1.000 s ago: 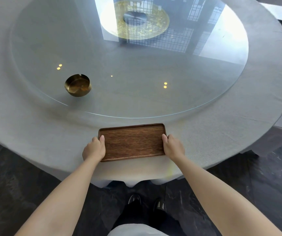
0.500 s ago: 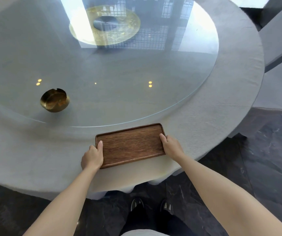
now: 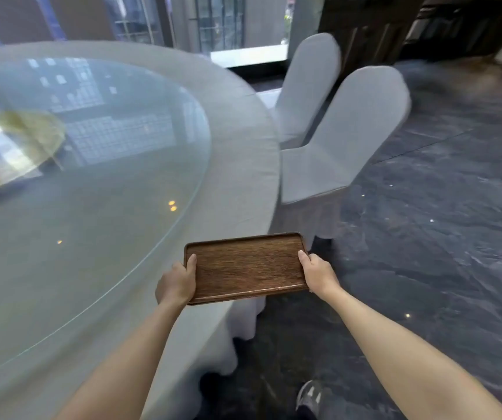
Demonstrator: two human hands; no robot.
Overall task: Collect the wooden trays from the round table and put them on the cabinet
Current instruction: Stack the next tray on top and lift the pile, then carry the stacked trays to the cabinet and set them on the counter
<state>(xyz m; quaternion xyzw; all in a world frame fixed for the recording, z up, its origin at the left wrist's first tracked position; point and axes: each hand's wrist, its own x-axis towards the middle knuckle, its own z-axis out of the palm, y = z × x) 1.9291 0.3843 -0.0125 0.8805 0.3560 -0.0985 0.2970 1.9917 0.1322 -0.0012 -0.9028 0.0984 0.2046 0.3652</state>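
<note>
A dark brown wooden tray [image 3: 248, 266] is held level in the air at the right edge of the round table [image 3: 237, 165], partly past the rim. My left hand [image 3: 176, 283] grips its left short side, thumb on top. My right hand [image 3: 318, 274] grips its right short side the same way. The tray is empty. A dark wooden cabinet [image 3: 368, 28] stands far off at the back right, blurred.
The table has a grey cloth and a round glass turntable [image 3: 98, 183] with a gold disc [image 3: 13, 147] at its left. Two white-covered chairs [image 3: 343, 137] stand against the table's right side. Dark stone floor [image 3: 440, 237] spreads to the right. My shoe [image 3: 310, 395] shows below.
The tray has come up off the tablecloth and swung right past the table's rim. My view has turned right; the brass ashtray has left the frame and chairs and cabinet have appeared.
</note>
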